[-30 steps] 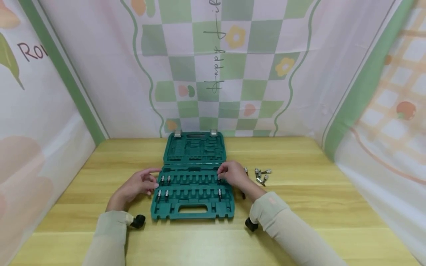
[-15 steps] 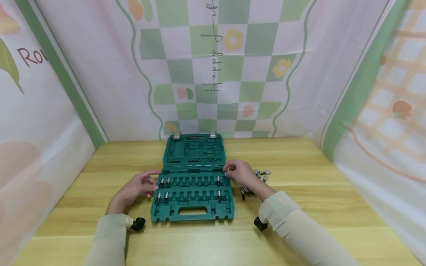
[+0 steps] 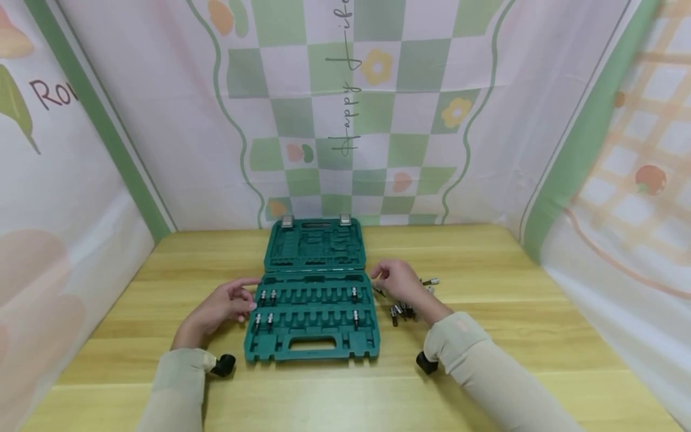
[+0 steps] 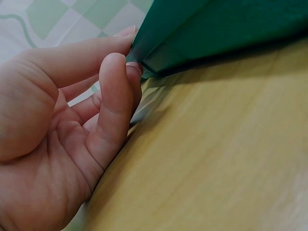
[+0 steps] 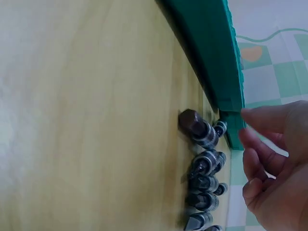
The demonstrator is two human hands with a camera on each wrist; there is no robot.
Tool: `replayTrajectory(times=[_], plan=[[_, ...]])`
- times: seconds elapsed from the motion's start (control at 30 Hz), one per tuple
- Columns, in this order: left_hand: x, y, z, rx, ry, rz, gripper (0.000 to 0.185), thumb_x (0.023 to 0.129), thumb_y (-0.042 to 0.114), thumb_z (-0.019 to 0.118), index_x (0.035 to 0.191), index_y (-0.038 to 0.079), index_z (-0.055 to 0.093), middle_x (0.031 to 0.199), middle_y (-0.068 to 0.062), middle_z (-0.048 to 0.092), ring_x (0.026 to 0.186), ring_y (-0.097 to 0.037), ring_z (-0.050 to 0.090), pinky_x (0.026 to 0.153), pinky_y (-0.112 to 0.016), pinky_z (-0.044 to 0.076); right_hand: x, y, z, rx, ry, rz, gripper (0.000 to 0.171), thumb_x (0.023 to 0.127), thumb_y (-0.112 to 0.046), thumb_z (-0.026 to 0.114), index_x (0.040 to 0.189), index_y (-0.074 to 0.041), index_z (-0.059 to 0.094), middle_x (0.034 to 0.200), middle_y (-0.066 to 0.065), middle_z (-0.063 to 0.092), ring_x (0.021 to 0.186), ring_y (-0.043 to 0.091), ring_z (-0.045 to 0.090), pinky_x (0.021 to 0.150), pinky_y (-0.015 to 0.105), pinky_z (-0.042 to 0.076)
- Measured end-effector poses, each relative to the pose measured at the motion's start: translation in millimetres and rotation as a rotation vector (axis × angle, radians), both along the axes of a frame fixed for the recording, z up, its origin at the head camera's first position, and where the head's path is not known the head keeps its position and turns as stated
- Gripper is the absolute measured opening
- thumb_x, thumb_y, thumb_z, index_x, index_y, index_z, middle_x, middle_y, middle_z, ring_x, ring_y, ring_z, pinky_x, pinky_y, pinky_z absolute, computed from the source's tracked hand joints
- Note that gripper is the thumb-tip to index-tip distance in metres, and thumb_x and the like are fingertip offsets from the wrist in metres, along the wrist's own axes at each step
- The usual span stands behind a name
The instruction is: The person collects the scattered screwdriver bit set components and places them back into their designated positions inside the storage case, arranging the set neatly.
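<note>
Head view: a green plastic tool case [image 3: 313,312] lies open flat on a wooden table [image 3: 486,360], its lid folded back toward a pastel checked backdrop [image 3: 345,108]. The left hand [image 3: 224,303] rests at the case's left edge; in the left wrist view its fingertips [image 4: 130,72] press against the green corner [image 4: 159,53], fingers bent but wrapped round nothing. The right hand [image 3: 396,279] hovers just off the case's right edge, above a loose cluster of socket bits [image 3: 402,311] lying on the table. In the right wrist view those bits [image 5: 202,168] lie in a rough row beside the case wall [image 5: 211,57], and the fingers [image 5: 260,144] are loosely curled and spread — they seem to hold nothing, though part of the hand is out of frame. Six bits [image 3: 264,306] already stand in the tray's two rows of slots, four at the left end and two at the right. Most slots in between are bare, and a good number of bits remain outside the case — so, judging by this, the filling of the tray looks to be at an early stage.
</note>
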State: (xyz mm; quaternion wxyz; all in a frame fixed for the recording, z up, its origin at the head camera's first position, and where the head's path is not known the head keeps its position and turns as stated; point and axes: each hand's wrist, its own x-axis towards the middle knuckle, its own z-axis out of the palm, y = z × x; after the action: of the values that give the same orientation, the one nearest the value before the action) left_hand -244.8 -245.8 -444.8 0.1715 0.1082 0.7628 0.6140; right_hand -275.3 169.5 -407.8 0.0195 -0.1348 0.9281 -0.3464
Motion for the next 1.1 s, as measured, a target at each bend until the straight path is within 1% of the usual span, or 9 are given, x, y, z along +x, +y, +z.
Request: replayTrajectory(times=[0.1,0.27,0.33,0.63,0.73,0.97,1.1], plan=[[-0.4,-0.1,0.2,0.001,0.005,0.0,0.063,0.091,0.001,0.065,0.147,0.003,0.037,0.099,-0.015,0.057,0.077,-0.022,0.058,0.063,-0.031,0.055,0.2,-1.2,-0.1,0.04,-0.01,-0.021,0.008,0.087,-0.003,0.069,0.092,-0.009,0.07,0.083,0.002,0.062,0.076,0.018,0.056,0.066,0.034,0.049],[-0.6,-0.9,0.3,0.007,0.006,-0.006,0.063,0.091,0.002,0.065,0.147,0.003,0.037,0.099,-0.015,0.056,0.076,-0.022,0.058,0.063,-0.031,0.055,1.6,-3.2,-2.0,0.082,-0.028,-0.034,0.013,0.086,-0.003,0.067,0.094,-0.013,0.071,0.081,0.0,0.062,0.071,0.017,0.056,0.061,0.034,0.048],[-0.4,-1.2,0.3,0.007,0.005,-0.01,0.063,0.091,0.002,0.065,0.147,0.002,0.037,0.099,-0.015,0.056,0.077,-0.022,0.058,0.063,-0.031,0.055,1.8,-3.7,-3.2,0.096,-0.026,-0.031,0.014,0.085,-0.003,0.067,0.094,-0.013,0.071,0.081,-0.001,0.062,0.07,0.017,0.056,0.06,0.033,0.048],[1.5,-0.9,0.6,0.011,0.009,-0.017,0.063,0.092,0.002,0.065,0.148,0.002,0.036,0.099,-0.015,0.055,0.077,-0.022,0.058,0.063,-0.031,0.055,2.7,-5.8,-5.4,0.149,-0.002,0.002,0.014,0.081,-0.001,0.071,0.09,-0.012,0.072,0.082,0.0,0.064,0.073,0.016,0.058,0.063,0.035,0.049],[1.5,-0.6,0.2,0.011,0.005,-0.018,0.063,0.092,0.002,0.065,0.148,0.002,0.036,0.1,-0.015,0.056,0.077,-0.022,0.059,0.063,-0.031,0.055,2.8,-6.0,-6.2,0.166,-0.009,0.007,0.013,0.081,-0.002,0.072,0.09,-0.011,0.072,0.082,0.0,0.064,0.073,0.017,0.057,0.063,0.036,0.049],[1.5,-0.8,0.5,0.005,0.012,-0.02,0.063,0.092,0.003,0.065,0.148,0.002,0.036,0.099,-0.015,0.056,0.076,-0.022,0.058,0.063,-0.031,0.055,3.6,-5.3,-4.7,0.201,-0.022,0.009,0.017,0.083,-0.006,0.072,0.097,-0.013,0.075,0.086,-0.001,0.067,0.072,0.015,0.057,0.063,0.036,0.049],[0.9,-0.5,0.2,0.006,0.013,-0.026,0.063,0.092,0.003,0.064,0.148,0.002,0.035,0.099,-0.015,0.055,0.076,-0.022,0.058,0.063,-0.031,0.055,3.7,-4.5,-4.0,0.203,-0.034,0.006,0.014,0.082,-0.005,0.072,0.093,-0.014,0.075,0.084,-0.002,0.066,0.071,0.015,0.058,0.063,0.035,0.049]])
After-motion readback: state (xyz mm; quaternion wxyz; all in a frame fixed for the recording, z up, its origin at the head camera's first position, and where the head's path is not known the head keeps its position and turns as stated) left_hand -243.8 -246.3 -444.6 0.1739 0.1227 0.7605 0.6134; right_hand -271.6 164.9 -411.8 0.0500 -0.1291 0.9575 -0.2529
